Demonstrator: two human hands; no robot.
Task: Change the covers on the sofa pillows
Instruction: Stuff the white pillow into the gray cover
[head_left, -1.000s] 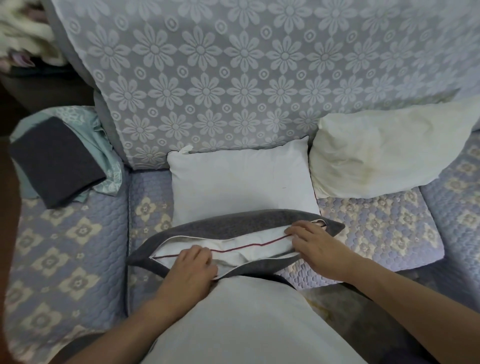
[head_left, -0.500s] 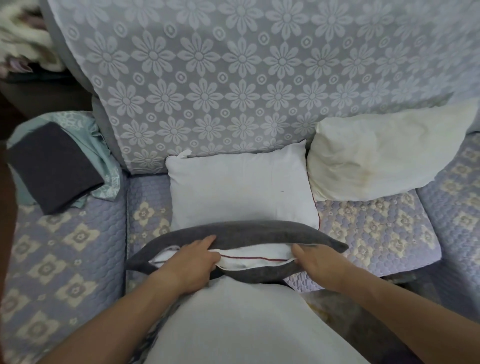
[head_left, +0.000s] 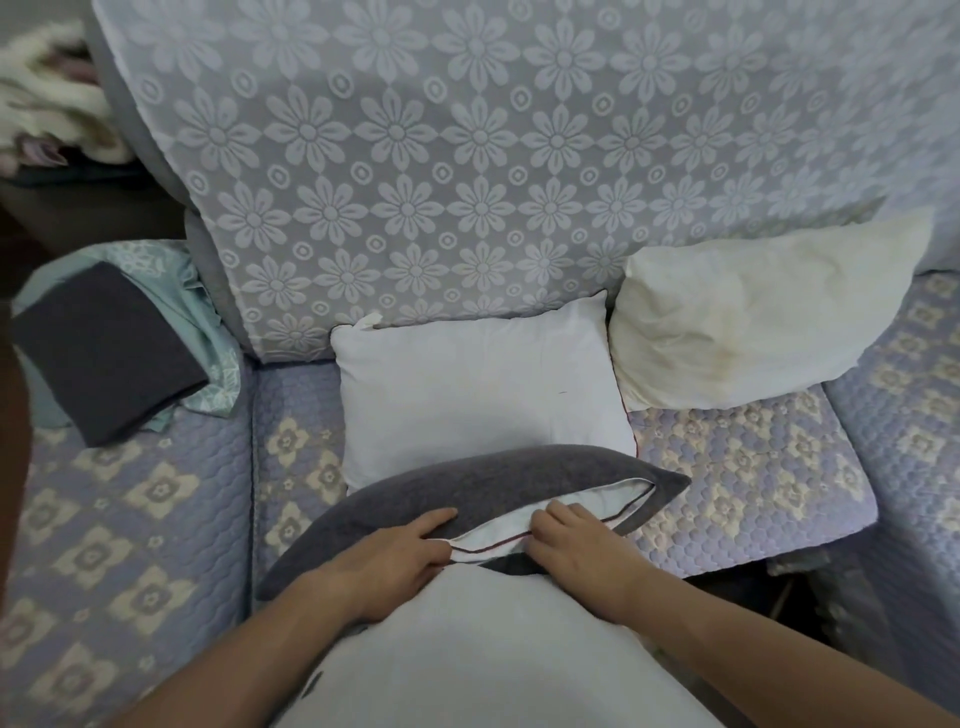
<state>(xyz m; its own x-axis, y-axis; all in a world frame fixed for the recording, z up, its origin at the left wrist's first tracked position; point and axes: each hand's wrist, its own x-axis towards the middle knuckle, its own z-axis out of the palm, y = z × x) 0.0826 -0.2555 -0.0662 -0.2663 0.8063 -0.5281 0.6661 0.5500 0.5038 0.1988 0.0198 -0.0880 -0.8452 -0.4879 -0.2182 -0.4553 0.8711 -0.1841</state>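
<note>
A dark grey pillow cover (head_left: 483, 483) lies across the front of the sofa seat with a white pillow insert (head_left: 592, 512) showing through its open edge, a thin red seam along it. My left hand (head_left: 395, 561) grips the cover's near edge at the left end of the opening. My right hand (head_left: 576, 551) pinches the cover's edge at the middle of the opening. Behind lie a bare white pillow (head_left: 478, 395) and a yellowed bare pillow (head_left: 753, 312) leaning on the backrest.
A folded dark grey cover (head_left: 104, 348) rests on a light teal cloth (head_left: 218, 358) on the left seat. The sofa backrest (head_left: 519, 156) wears a floral lace throw. A white garment (head_left: 493, 649) fills the foreground below my hands. Dark floor shows at the right front.
The cover's opening has closed on its left side, with the insert now showing only toward the right. My right hand moved left to the middle of the opening.
</note>
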